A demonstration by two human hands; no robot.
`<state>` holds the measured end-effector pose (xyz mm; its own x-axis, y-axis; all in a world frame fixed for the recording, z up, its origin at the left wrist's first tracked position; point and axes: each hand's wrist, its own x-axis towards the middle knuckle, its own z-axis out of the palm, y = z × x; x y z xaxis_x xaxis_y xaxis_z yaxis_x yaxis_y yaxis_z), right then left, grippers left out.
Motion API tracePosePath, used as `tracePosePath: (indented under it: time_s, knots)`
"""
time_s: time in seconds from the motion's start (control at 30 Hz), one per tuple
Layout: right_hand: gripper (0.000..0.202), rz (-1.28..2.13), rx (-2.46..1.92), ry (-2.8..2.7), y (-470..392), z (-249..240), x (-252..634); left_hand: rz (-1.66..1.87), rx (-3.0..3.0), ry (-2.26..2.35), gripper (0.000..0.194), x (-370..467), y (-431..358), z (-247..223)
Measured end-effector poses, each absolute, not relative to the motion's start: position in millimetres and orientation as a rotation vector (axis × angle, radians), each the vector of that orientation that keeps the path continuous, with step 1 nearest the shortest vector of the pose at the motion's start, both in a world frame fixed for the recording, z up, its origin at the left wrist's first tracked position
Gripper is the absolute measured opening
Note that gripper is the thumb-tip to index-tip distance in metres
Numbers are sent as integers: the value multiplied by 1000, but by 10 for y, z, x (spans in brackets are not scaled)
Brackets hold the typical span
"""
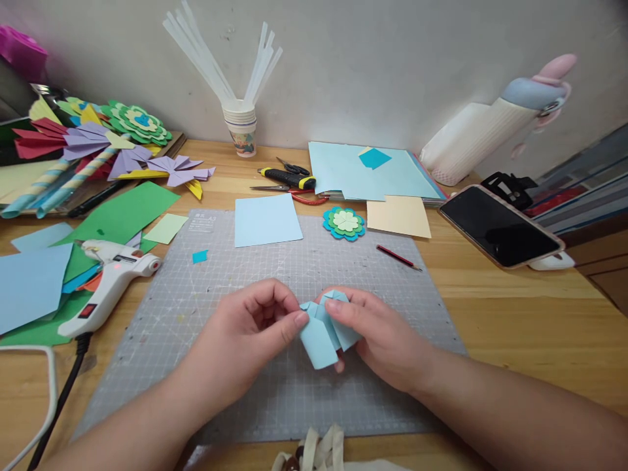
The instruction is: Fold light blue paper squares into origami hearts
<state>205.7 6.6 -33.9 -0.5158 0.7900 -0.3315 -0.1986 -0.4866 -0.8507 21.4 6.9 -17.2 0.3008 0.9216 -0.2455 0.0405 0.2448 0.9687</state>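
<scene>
Over the grey cutting mat (196,366), both my hands hold a piece of folded light blue paper (318,343). My left hand (255,320) pinches its upper left corner between thumb and finger. Across its right part lies the thumb of my right hand (377,327), with the other fingers behind the paper, mostly hidden. The paper shows two folded panels side by side, with small folds at the top. Beyond the hands, a light blue square sheet (268,220) and a layered paper flower (344,224) in blue and green lie flat. A small blue scrap (200,256) is on the mat.
At left are a white glue gun (115,278) with its cord, coloured sheets (29,281) and paper flowers (142,124). Scissors (275,188), a utility knife (287,178) and a cup of white sticks (240,127) stand behind. A pencil (398,258) and phone (500,226) lie right.
</scene>
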Motion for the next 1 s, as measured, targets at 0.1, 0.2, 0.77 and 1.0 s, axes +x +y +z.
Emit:
tracePosePath:
  time_s: [0.1,0.2,0.77,1.0]
  knots:
    - [26,2048,-913,-1048,56,-345,2053,858,1181,1164,18,219,65,-182]
    - [29,2041,-976,-1054,40,-333,2037,916,1200,1234,15,231,44,-229]
    - [42,1810,-1072,-1099,58,-357,2021,799,1056,1044,29,260,55,-326]
    - [35,1770,-1073,-1208,49,-378,2038,723,1072,1049,27,246,53,-307]
